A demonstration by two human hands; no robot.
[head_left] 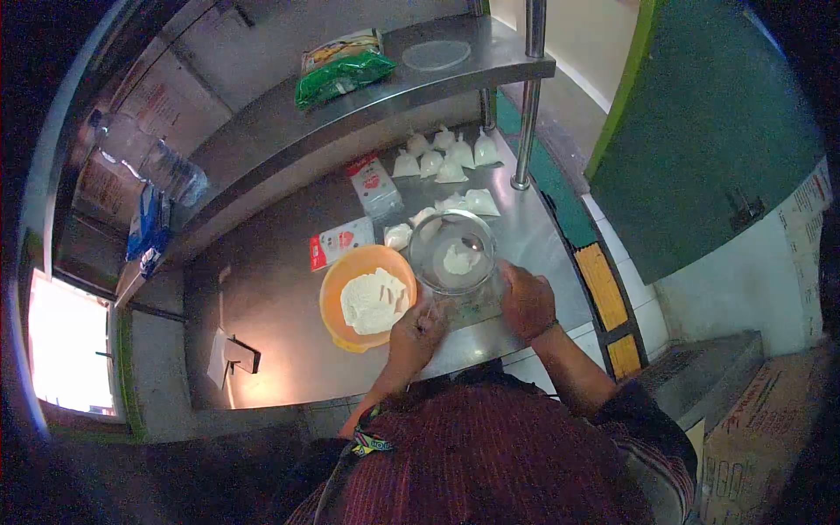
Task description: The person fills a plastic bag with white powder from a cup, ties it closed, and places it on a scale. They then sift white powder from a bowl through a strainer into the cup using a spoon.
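My left hand [419, 332] is closed beside the right edge of an orange bowl [337, 325] holding white powder [372, 302]. Its fingers are curled around something I cannot make out, perhaps thin clear plastic. My right hand [528, 303] is also closed, near the lower right rim of a round see-through bowl [423, 267]. Whatever it grips is hidden by the fingers. A small heap of white powder [461, 259] lies in that bowl. A flat greyish surface shows between my hands, below the bowl.
Several tied bags of white powder [451, 169] stand at the back, with more bags [480, 203] behind the see-through bowl. Two red-and-white packets [343, 242] lie nearby. The overhead shelf [402, 83] holds a green packet [346, 79] and a large clear bottle [175, 171]. A post [528, 131] rises at the right.
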